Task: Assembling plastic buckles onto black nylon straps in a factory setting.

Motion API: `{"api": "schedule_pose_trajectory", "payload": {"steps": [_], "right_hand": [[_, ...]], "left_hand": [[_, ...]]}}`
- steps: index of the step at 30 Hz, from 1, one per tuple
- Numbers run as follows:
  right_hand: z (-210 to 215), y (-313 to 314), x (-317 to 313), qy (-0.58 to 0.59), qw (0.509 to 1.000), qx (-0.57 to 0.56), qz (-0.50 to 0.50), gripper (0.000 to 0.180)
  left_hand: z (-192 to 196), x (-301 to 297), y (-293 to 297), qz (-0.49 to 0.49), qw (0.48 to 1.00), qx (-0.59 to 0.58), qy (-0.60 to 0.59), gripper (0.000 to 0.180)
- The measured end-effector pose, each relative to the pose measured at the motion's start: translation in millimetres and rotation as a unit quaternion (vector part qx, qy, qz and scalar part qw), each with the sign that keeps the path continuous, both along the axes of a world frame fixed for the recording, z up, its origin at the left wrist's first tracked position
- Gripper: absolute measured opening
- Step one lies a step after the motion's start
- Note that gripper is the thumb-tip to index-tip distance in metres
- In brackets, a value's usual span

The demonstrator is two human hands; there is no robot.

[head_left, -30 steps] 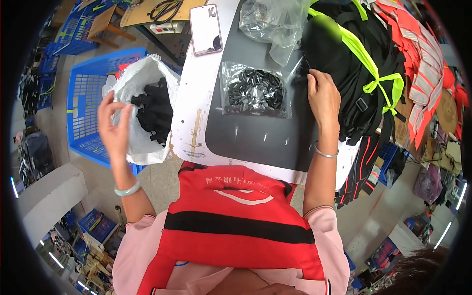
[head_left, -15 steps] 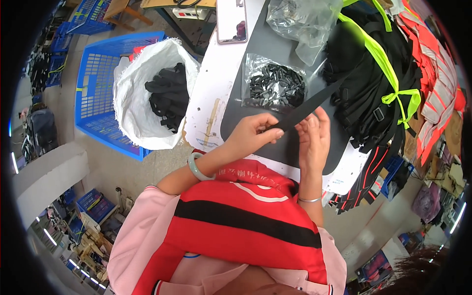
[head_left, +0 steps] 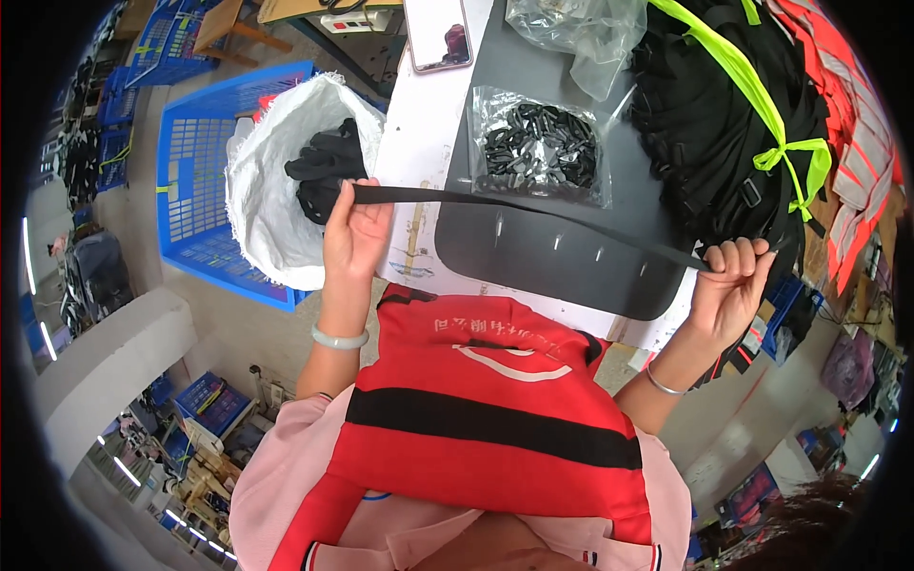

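Observation:
A long black strap [head_left: 533, 211] is stretched taut between my two hands above the dark grey mat [head_left: 562, 266]. My left hand [head_left: 354, 231] pinches its left end near the white sack. My right hand [head_left: 731, 278] grips its right end at the mat's right edge, beside the heap of black straps [head_left: 724, 124] bound with a neon yellow ribbon [head_left: 781, 143]. A clear bag of black plastic buckles [head_left: 541, 145] lies on the mat just beyond the strap.
A white sack [head_left: 276, 190] holding black pieces stands in a blue crate [head_left: 205, 190] at my left. A phone [head_left: 436, 33] and a crumpled clear bag [head_left: 576, 29] lie at the table's far side. Red and grey garments [head_left: 847, 124] pile up at the right.
My hands were close together over the mat holding the strap. They have moved apart, left hand leftward and right hand rightward, pulling the strap out to full length.

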State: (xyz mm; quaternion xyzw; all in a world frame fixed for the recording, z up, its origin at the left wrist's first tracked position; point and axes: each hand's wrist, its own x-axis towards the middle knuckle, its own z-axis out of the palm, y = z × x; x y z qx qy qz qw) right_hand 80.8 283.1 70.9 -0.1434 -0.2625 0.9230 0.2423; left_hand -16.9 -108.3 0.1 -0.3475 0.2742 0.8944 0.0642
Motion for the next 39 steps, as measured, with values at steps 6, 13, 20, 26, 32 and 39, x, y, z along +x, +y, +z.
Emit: {"api": "schedule_pose_trajectory", "payload": {"steps": [6,13,20,26,32,39], "right_hand": [[-10.4,-39.3,3.5,-0.292,0.868,0.322,0.239,0.026],[-40.6,-83.9,-14.1,-0.287,0.777,0.47,0.305,0.022],[-42.8,-82.0,-21.1,-0.287,0.766,0.494,0.295,0.023],[-46.2,-90.9,-26.9,-0.277,0.748,0.543,0.262,0.017],[-39.5,-108.4,-43.6,-0.249,0.719,0.629,0.157,0.012],[-42.4,-115.6,-48.3,-0.205,0.671,0.704,0.109,0.012]], "left_hand": [[25.2,-24.8,69.7,-0.359,0.83,-0.389,0.174,0.006],[-5.3,-41.2,129.2,-0.456,0.398,-0.71,0.359,0.023],[-11.4,-48.4,135.3,-0.47,0.376,-0.708,0.369,0.023],[-6.3,-48.4,134.7,-0.449,0.447,-0.668,0.39,0.016],[10.7,-44.2,135.3,-0.476,0.814,-0.27,0.192,0.018],[5.6,-31.3,133.6,-0.434,0.855,-0.23,0.168,0.018]]}}
